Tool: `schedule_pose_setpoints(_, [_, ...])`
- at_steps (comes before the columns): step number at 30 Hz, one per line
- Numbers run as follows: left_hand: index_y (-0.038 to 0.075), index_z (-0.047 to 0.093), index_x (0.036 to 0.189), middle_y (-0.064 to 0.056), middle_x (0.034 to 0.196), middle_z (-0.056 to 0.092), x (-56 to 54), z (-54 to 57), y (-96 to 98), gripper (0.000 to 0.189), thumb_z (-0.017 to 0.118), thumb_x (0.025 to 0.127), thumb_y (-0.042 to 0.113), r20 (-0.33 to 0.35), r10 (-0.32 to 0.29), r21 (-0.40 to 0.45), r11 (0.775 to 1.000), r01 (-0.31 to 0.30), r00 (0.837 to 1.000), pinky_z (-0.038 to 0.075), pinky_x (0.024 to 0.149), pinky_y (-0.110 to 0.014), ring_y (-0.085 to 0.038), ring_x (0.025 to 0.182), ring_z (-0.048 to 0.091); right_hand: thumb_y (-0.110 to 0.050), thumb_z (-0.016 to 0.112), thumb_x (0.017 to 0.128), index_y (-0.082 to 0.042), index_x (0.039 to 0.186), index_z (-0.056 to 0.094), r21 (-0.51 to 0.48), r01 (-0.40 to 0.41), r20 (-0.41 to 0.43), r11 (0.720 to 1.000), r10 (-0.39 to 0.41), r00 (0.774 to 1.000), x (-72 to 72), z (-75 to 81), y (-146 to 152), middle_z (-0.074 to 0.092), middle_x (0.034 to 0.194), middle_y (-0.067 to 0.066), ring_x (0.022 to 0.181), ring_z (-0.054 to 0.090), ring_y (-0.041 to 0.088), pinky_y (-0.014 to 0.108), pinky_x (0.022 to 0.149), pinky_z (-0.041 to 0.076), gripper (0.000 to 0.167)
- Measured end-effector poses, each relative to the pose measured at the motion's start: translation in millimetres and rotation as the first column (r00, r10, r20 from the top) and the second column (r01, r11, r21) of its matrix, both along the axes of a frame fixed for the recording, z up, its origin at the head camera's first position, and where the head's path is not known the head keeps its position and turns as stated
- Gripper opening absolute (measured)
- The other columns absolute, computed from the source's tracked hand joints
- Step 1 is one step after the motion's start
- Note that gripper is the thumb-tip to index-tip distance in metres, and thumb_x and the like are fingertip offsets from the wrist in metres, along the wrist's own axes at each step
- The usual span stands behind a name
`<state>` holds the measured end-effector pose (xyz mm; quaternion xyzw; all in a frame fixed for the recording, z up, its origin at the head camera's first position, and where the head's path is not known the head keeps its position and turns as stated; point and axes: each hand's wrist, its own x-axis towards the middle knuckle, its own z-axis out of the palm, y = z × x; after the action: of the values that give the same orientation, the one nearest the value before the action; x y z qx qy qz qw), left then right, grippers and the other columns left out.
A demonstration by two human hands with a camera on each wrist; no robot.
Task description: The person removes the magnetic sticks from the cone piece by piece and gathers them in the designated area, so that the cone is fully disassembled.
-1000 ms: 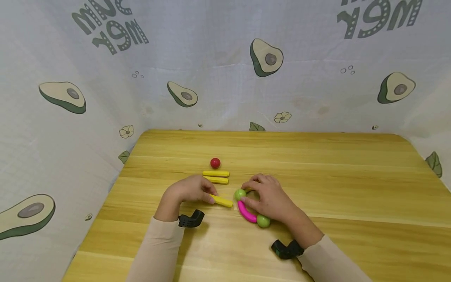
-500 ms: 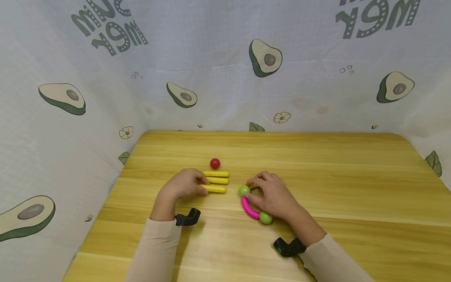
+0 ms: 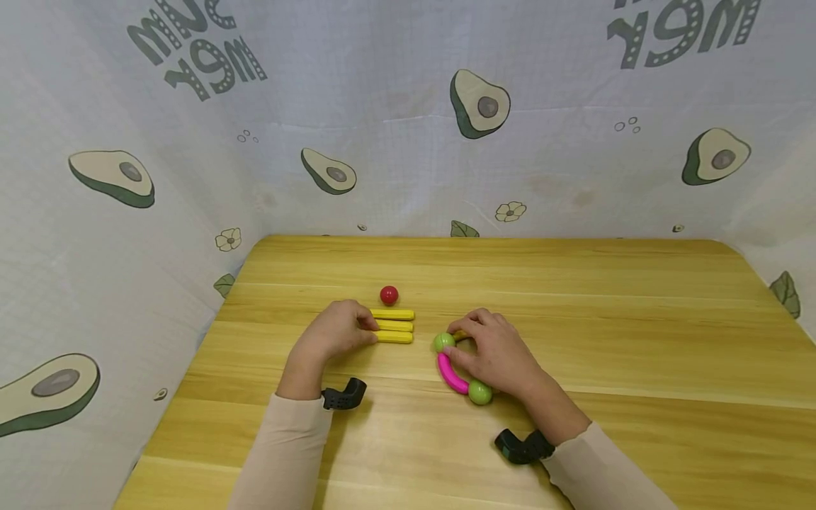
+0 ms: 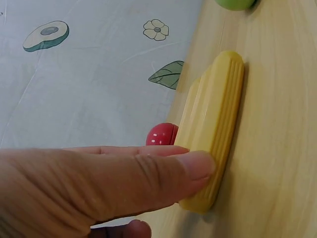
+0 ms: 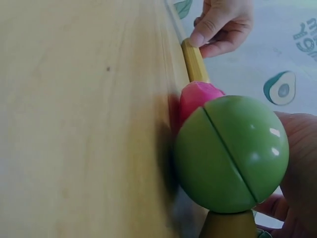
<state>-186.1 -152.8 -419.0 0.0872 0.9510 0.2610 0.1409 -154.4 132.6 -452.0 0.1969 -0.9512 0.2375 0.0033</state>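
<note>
Three straight yellow rods lie side by side in the head view, the front rod (image 3: 394, 338) close against the middle rod (image 3: 395, 326), with the back rod (image 3: 392, 314) behind. My left hand (image 3: 331, 333) pinches the left end of the row, thumb on the front rod's ribbed side (image 4: 229, 114). To the right, a green ball (image 3: 444, 343) joins a pink curved rod (image 3: 451, 374), whose other end meets a second green ball (image 3: 480, 392). My right hand (image 3: 491, 358) grips this joined piece by the far ball, covering part of a yellow piece (image 3: 460, 336).
A red ball (image 3: 389, 295) sits just behind the yellow rods. The wooden table (image 3: 605, 304) runs back to a hanging cloth (image 3: 395, 142) printed with avocados. Dark wrist cameras (image 3: 344, 395) stick out from under both hands.
My left hand has carried the front yellow rod away from me and lined it up against the other two. My right hand and the joined piece have shifted slightly right and back.
</note>
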Motion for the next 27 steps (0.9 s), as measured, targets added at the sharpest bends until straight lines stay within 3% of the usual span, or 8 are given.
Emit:
schedule_pose_setpoints(6, [0.017,0.078,0.092,0.001,0.095,0.071,-0.4,1.2,-0.5,0.006,0.082,0.087,0.018,-0.004,0.001,-0.001,1.000,-0.001,1.000,0.051,0.082,-0.034,-0.015,0.084,0.059,-0.045,0.073,0.092,-0.019,0.119,0.072,0.022,0.018,0.040,1.000,-0.019,0.999,-0.1,3.2,4,0.063,0.121,0.009,0.111,0.058,0.031,0.052,0.095,0.050,0.038])
schedule_pose_setpoints(14, [0.018,0.076,0.091,0.004,0.091,0.069,0.8,4.1,6.1,0.005,0.079,0.090,0.023,-0.059,-0.065,0.056,0.996,0.068,0.996,0.051,0.081,-0.033,-0.014,0.085,0.058,-0.043,0.074,0.092,-0.019,0.116,0.070,0.037,-0.003,0.122,0.999,-0.002,0.992,-2.3,9.2,11,0.064,0.118,0.007,0.109,0.058,0.028,0.052,0.095,0.052,0.034])
schedule_pose_setpoints(20, [0.014,0.075,0.102,0.004,0.090,0.068,5.9,3.7,28.3,0.014,0.075,0.094,0.026,-0.086,-0.147,0.116,0.981,0.157,0.985,0.049,0.074,-0.027,-0.012,0.080,0.057,-0.020,0.077,0.091,-0.015,0.115,0.071,0.020,-0.044,0.161,0.999,0.040,0.986,-2.1,11.3,13,0.066,0.111,0.004,0.108,0.061,0.026,0.051,0.100,0.051,0.025])
schedule_pose_setpoints(23, [0.012,0.074,0.113,0.002,0.094,0.068,9.8,2.4,43.2,0.026,0.074,0.095,0.030,-0.079,-0.203,0.132,0.968,0.212,0.976,0.050,0.073,-0.027,-0.012,0.081,0.058,-0.015,0.076,0.090,-0.013,0.111,0.072,-0.002,-0.063,0.185,0.998,0.062,0.981,-2.8,11.5,11,0.066,0.104,0.002,0.099,0.061,0.020,0.046,0.093,0.053,0.022])
schedule_pose_setpoints(27, [0.012,0.070,0.125,-0.002,0.106,0.069,15.8,0.2,60.6,0.040,0.075,0.093,0.036,-0.037,-0.274,0.132,0.952,0.277,0.961,0.053,0.082,-0.029,-0.014,0.092,0.062,-0.014,0.077,0.090,-0.014,0.107,0.074,-0.027,-0.083,0.215,0.996,0.087,0.973,-3.6,11.7,11,0.065,0.094,-0.002,0.086,0.057,0.013,0.037,0.082,0.053,0.018])
